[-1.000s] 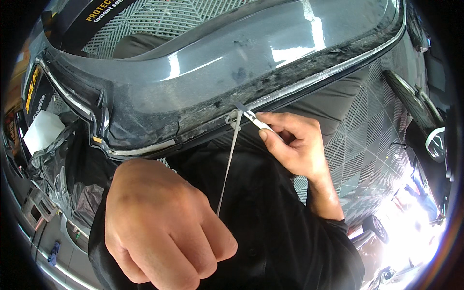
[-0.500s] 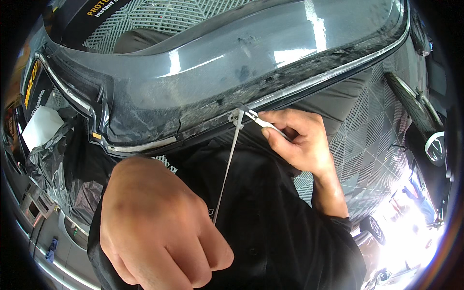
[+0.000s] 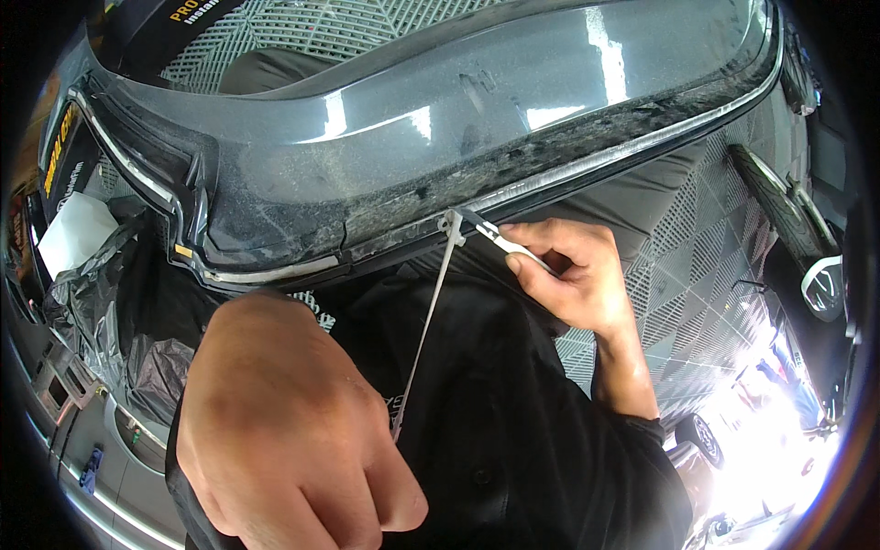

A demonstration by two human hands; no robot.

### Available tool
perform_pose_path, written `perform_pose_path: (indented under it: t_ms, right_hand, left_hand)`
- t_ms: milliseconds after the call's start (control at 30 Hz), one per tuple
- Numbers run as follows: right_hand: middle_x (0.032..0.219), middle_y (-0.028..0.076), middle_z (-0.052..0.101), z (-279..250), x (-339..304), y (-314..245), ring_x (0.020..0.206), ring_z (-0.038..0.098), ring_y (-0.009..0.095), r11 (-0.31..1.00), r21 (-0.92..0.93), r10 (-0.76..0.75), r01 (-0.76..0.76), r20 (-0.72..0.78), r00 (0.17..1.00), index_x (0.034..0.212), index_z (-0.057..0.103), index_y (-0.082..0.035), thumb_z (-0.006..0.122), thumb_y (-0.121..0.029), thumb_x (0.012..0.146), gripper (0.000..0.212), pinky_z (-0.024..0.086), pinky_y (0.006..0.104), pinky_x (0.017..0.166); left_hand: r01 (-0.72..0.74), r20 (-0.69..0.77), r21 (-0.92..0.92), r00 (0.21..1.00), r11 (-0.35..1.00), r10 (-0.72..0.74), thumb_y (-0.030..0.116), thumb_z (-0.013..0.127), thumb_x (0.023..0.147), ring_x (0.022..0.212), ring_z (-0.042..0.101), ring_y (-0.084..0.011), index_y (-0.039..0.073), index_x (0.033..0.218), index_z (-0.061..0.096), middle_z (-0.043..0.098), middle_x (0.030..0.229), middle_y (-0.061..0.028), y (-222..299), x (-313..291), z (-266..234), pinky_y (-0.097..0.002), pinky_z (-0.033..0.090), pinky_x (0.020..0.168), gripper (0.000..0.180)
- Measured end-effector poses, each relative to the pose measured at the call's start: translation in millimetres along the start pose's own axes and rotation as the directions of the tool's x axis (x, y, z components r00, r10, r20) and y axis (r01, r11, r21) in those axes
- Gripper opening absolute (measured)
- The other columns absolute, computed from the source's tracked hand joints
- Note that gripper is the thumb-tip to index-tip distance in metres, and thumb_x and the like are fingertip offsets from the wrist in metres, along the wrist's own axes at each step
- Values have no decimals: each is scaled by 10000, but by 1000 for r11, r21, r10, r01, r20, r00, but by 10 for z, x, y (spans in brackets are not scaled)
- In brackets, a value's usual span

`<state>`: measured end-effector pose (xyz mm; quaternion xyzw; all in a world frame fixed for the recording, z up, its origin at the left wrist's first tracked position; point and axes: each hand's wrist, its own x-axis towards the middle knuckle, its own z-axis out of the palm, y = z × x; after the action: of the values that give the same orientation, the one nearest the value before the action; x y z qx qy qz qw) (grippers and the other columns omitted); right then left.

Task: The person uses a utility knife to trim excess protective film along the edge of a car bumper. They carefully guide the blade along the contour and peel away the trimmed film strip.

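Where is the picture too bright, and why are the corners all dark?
In the head view, glare whitens the lower right, beside the car wheel; in the same view, white reflections streak the shiny dark panel; the head view's dark corners probably come from its round fisheye lens.

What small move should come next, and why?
Probably have the right hand ease the cutter slightly rightward along the edge of the dark panel: its tip sits by the spot where the thin strip leaves that edge, the strip runs straight toward the left hand, and a pale band lies along the edge further right.
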<state>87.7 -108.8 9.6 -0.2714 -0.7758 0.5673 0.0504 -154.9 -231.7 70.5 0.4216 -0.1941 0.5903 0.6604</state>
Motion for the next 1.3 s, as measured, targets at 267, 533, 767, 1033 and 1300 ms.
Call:
perform_pose_path:
  t_ms: [267, 533, 767, 1033, 1300]
  right_hand:
    - [904, 85, 783, -30, 25, 41, 645, 640, 89, 1000, -6, 11, -11, 35, 999, 1130, 785, 10, 779, -25, 883, 250, 493, 255, 573]
    - [925, 91, 792, -50, 52, 76, 638, 627, 63, 1000, -6, 15, -14, 49, 999, 1142, 789, 12, 784, -5, 872, 271, 467, 241, 551]
    - [874, 117, 766, -89, 71, 20, 670, 706, 186, 998, -2, -59, 59, 59, 997, 1142, 785, -25, 749, -54, 891, 255, 540, 294, 588]
    - [886, 87, 780, -65, 99, 21, 605, 610, 76, 998, -31, -61, 63, 83, 995, 1120, 789, 9, 779, -5, 865, 255, 458, 249, 537]
    - [889, 124, 772, -89, 86, 12, 681, 717, 189, 1000, -11, 12, -11, 114, 993, 1148, 779, -13, 742, -43, 881, 271, 549, 297, 605]
  left_hand:
    - [28, 64, -28, 998, 999, -26, 3, 532, 981, 674, 541, -243, -24, 787, 567, 520, 739, -117, 18, -26, 18, -297, 393, 467, 199]
    - [15, 87, -93, 996, 996, -7, 25, 563, 974, 689, 543, -248, -53, 815, 581, 530, 759, -129, 15, -30, 24, -301, 407, 465, 178]
    - [-9, 106, -122, 994, 993, 22, 24, 564, 969, 692, 530, -247, -70, 837, 583, 519, 758, -127, 31, -42, 24, -308, 413, 458, 163]
    - [47, 205, -162, 979, 986, -13, 31, 572, 946, 720, 542, -260, -85, 872, 585, 535, 777, -143, 35, -77, 19, -344, 460, 472, 138]
    - [76, 289, -170, 957, 983, -24, 49, 567, 939, 770, 553, -268, -85, 884, 576, 540, 797, -147, 39, -83, 6, -344, 477, 495, 145]
